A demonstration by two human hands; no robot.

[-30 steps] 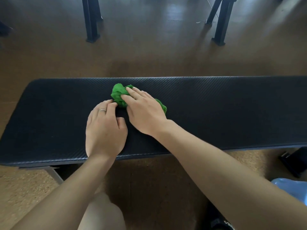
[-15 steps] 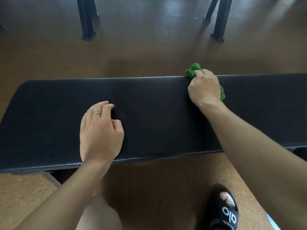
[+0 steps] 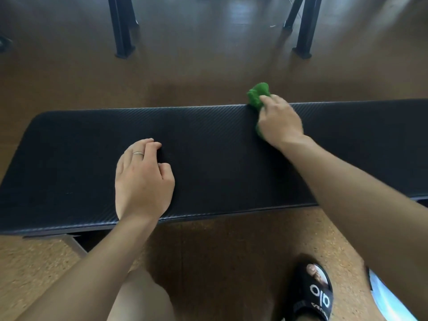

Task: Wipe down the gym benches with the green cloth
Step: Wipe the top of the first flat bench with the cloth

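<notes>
Since a second ago the right hand (image 3: 279, 122) has swept the green cloth (image 3: 258, 95) from the middle of the pad, next to the left hand, out to the far edge on the right; in the last half second it has barely shifted, and the left hand (image 3: 143, 179) has stayed planted.

The brown floor (image 3: 208, 66) stretches wide and bare beyond the bench, up to two dark metal legs (image 3: 121, 26) standing well back. The black bench (image 3: 220, 158) runs across the view, its rounded left end in sight and its right end cut off by the frame. Its pad lies bare between the two hands and to the left of the left hand.

The right arm reaches across the pad from the lower right, and its hand is curled over the bunched cloth, pressing it down at the far edge. Part of the cloth bulges past that edge, over the floor, and a little shows under the palm.

The left hand rests palm down on the near half of the pad, fingers loosely bent and gripping nothing, wrist at the near edge. A ring (image 3: 138, 153) sits on one finger.

A foot in a black sandal (image 3: 311, 295) stands on the floor on the near side of the bench.
</notes>
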